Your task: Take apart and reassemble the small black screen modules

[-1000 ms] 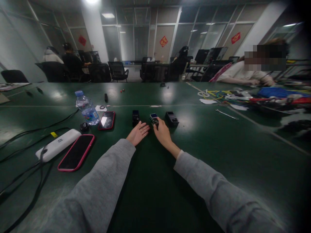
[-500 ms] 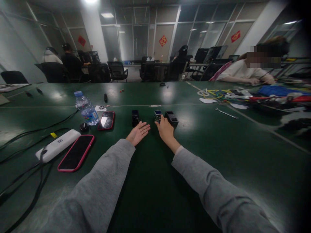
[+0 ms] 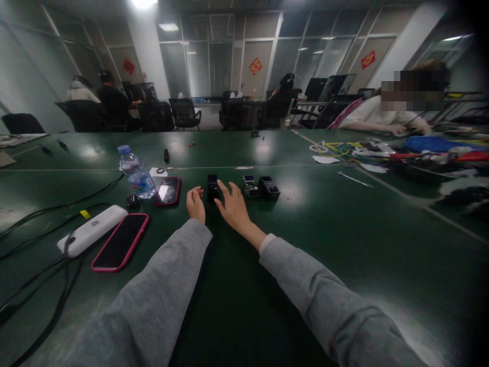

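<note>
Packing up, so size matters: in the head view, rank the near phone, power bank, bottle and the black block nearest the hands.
1. near phone and power bank: they look alike, and both are nearest the camera, so unsure.
2. bottle.
3. black block.

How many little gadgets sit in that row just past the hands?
3: a black block between the left hand and right hand, a screen-topped module to its right, and a black box beside that. None looks hidden.
</note>
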`<action>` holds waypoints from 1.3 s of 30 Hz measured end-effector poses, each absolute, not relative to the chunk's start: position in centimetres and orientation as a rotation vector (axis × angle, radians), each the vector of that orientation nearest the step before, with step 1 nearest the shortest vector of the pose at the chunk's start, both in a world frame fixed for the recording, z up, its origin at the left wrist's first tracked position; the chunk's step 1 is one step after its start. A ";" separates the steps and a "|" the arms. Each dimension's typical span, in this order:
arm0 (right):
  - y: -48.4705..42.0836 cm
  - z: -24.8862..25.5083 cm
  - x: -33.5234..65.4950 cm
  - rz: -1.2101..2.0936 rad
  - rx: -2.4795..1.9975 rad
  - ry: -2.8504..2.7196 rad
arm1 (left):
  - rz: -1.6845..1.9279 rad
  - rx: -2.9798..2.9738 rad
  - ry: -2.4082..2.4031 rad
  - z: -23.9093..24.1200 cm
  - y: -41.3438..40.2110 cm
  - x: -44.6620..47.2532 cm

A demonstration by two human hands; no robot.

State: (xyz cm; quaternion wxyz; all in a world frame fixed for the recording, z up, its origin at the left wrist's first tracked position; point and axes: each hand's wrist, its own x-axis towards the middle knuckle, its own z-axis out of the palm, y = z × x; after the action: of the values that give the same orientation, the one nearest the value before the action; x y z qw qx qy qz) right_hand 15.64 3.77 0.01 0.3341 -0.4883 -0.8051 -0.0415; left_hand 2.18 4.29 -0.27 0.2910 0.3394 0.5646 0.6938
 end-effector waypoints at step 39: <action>4.1 -0.4 14.5 0.030 -1.591 -1.973 | 1.591 1.174 1.561 -2.0 5.0 2.3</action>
State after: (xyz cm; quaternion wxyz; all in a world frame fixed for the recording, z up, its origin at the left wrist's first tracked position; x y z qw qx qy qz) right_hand 14.54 4.14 -0.43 0.2987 -0.5989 -0.7429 0.0114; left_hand 2.29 5.01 -2.05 0.3062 0.4435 0.5899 0.6012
